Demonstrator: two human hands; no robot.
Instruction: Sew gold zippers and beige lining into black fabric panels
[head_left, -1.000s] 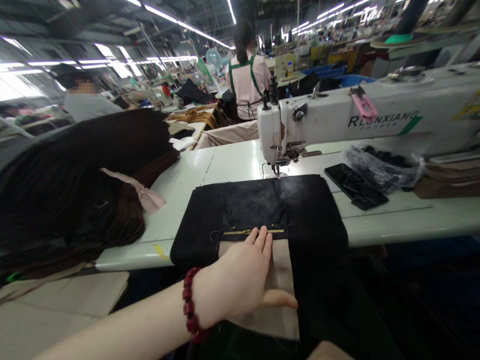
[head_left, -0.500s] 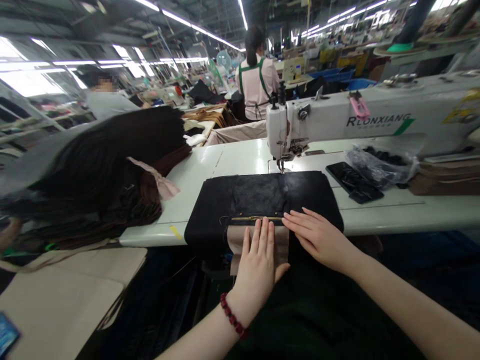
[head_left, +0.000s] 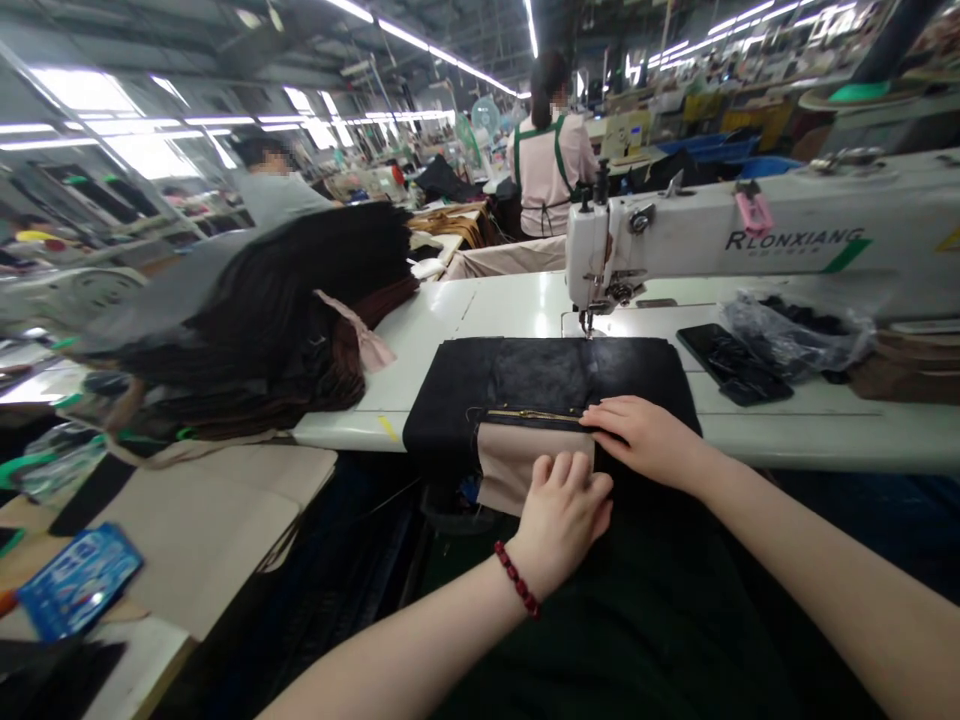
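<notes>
A black fabric panel [head_left: 540,365] lies over the front edge of the sewing table, its far edge near the machine's needle. Across it runs a brass zipper [head_left: 525,414], with a beige pocket lining [head_left: 506,455] hanging below. My left hand [head_left: 562,510], a dark red beaded bracelet on its wrist, is closed with curled fingers at the lining's lower right edge; the thumb is partly hidden. My right hand [head_left: 645,440] rests on the black panel at the zipper's right end, its fingers stretched out and lying close together.
The sewing machine [head_left: 780,225] stands behind the panel. A phone [head_left: 709,350] and a plastic bag [head_left: 799,330] lie at right. On the left are a tall stack of dark fabric pieces [head_left: 262,300], beige panels [head_left: 217,520] and a blue packet [head_left: 81,580]. Two people work beyond.
My left hand has gone from lying flat on the lining to curled fingers at its lower right. My right hand stays by the zipper end. The view has turned left.
</notes>
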